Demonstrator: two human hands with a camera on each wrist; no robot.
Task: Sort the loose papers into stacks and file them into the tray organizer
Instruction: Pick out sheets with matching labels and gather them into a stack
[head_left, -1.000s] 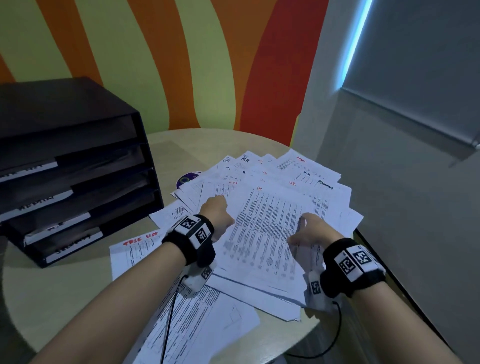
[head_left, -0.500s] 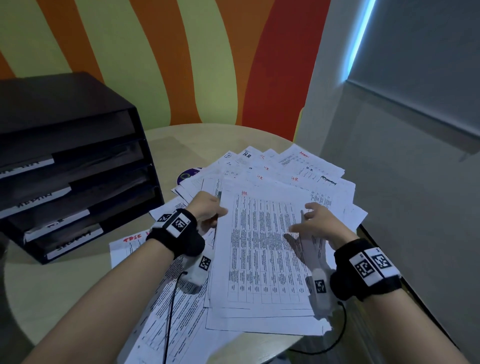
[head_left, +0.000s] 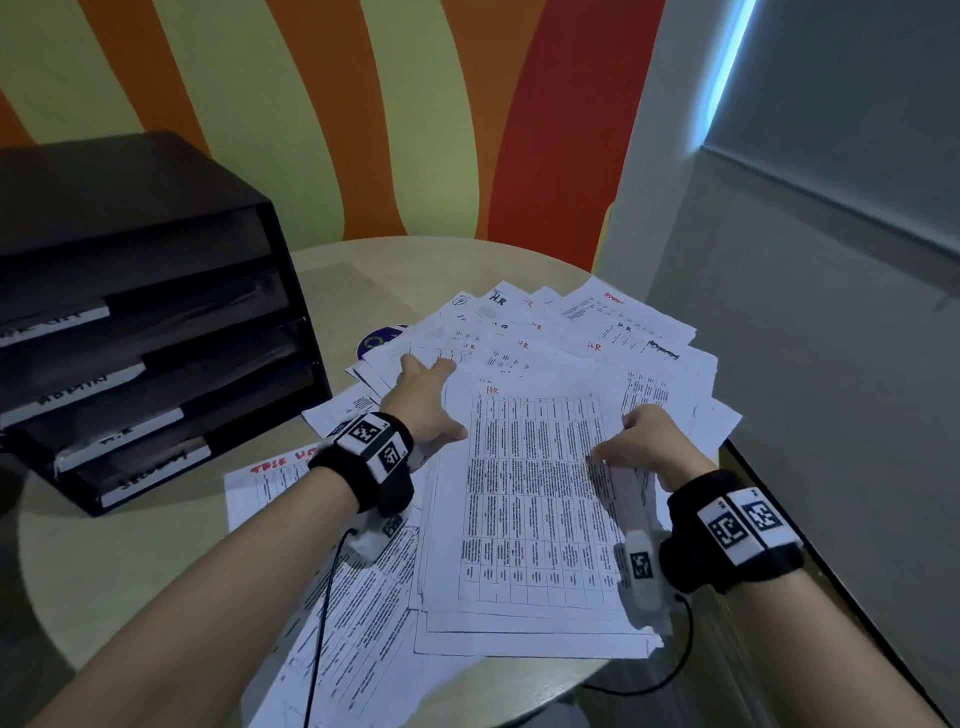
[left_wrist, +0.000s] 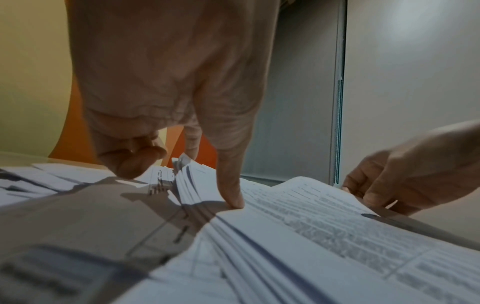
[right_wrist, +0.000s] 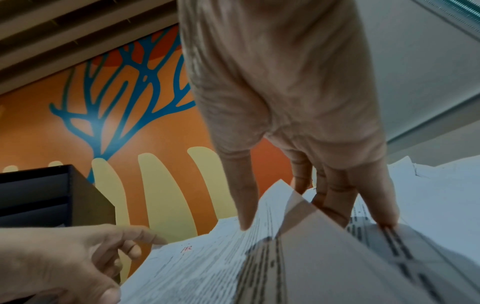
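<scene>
While "HR" headed the stack (head_left: 524, 499), left hand (head_left: 423, 400) pressed it straight-fingered — right hand (head_left: 644, 441) pinched its edge; organizer (head_left: 130, 176), upper left, read "ADMIN", "H.R".

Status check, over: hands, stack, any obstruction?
Left hand open beside HR stack, thumb on its edge; right hand pinches its right edge. Stack lies unfiled on table. Loose papers under and behind; organizer to the left.

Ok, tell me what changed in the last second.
The stack turned from slanted to square with the person. The left hand opened and reached forward onto the spread papers. The right hand stayed pinching the stack's right edge; the tray organizer is unmoved.
</scene>
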